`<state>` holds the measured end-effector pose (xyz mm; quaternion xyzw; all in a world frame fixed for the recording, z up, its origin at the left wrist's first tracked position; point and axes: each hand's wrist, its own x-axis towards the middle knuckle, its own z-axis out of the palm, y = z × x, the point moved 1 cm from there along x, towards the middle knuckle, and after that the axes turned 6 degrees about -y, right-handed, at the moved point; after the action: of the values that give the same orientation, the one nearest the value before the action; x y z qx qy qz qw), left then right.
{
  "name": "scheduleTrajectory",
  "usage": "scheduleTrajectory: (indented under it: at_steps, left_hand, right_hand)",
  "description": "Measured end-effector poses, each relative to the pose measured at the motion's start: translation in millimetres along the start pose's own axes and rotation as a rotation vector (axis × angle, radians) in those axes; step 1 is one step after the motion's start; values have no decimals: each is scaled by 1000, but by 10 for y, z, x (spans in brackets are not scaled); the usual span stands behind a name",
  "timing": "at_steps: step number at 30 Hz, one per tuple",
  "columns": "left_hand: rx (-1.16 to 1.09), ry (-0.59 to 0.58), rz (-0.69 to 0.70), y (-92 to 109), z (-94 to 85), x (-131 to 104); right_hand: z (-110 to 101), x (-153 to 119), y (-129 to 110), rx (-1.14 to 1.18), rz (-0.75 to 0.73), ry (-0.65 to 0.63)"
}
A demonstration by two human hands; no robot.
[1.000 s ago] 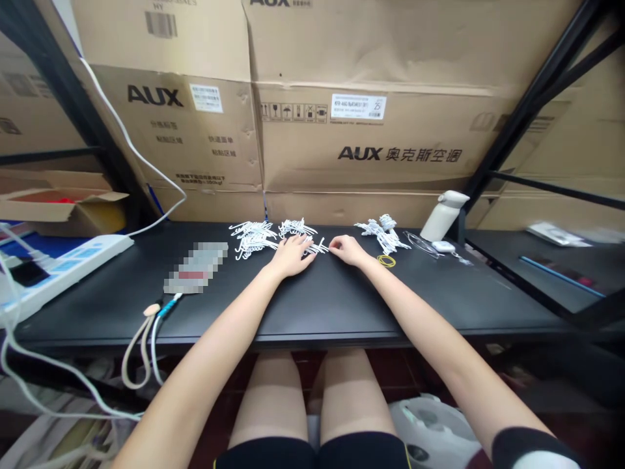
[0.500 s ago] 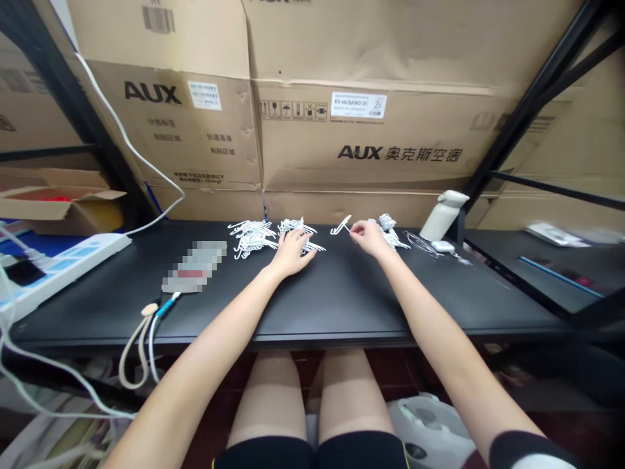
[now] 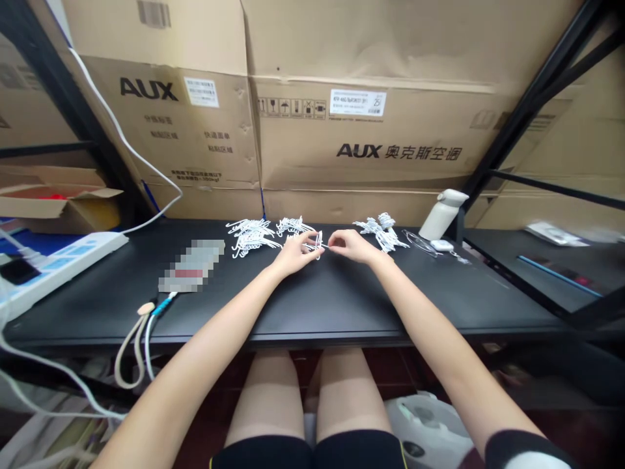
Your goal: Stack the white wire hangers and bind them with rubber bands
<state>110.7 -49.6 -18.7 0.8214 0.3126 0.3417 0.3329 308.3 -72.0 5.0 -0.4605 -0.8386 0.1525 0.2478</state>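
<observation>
A small white wire hook (image 3: pixel 319 238) is held between my two hands above the black tabletop. My right hand (image 3: pixel 355 245) pinches the thin end of its stem. My left hand (image 3: pixel 294 254) has its thumb and fingers closed around the hook's wider end; exactly how they touch is hard to make out. Just behind my left hand lies a pile of similar white hooks (image 3: pixel 290 225), partly covered by the fingers. Farther left is a larger pile of hooks (image 3: pixel 250 238). Beyond my right hand sits another loose pile of hooks (image 3: pixel 383 236).
A white bottle (image 3: pixel 442 216) stands at the right, near a small white case (image 3: pixel 441 246) and a thin cable. To the left lie a blurred-out flat item (image 3: pixel 193 267) with a strap and a white power strip (image 3: pixel 63 270). Large cardboard boxes (image 3: pixel 303 150) wall the back.
My right hand has moved left, bringing the white hook from near the right pile to my left hand. My left hand has lifted off the middle pile and closed on the hook.
</observation>
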Motion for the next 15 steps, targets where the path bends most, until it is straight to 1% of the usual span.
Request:
scheduleTrajectory:
  at_steps: [3, 5, 7, 9, 10, 12, 15]
  left_hand:
    - [-54, -38, -50, -13, 4, -10]
    - [-54, -37, -44, -13, 2, -11]
    - [-27, -30, -24, -8, -1, -11]
    - [11, -33, -6, -5, -5, -10]
    - [39, -36, 7, -5, -8, -10]
    - [111, -34, 34, -10, -13, -9]
    - [197, -19, 54, -31, -20, -7]
  right_hand:
    - [-85, -19, 30, 50, 81, -119]
    - [-215, -76, 118, 106, 198, -166]
    - [-373, -177, 258, 152, 400, -171]
    - [-516, -306, 420, 67, 652, -137]
    - [-567, -364, 491, 30, 716, -135]
    - [-615, -453, 602, -14, 842, -180]
    - [-599, -486, 659, -65, 920, -233]
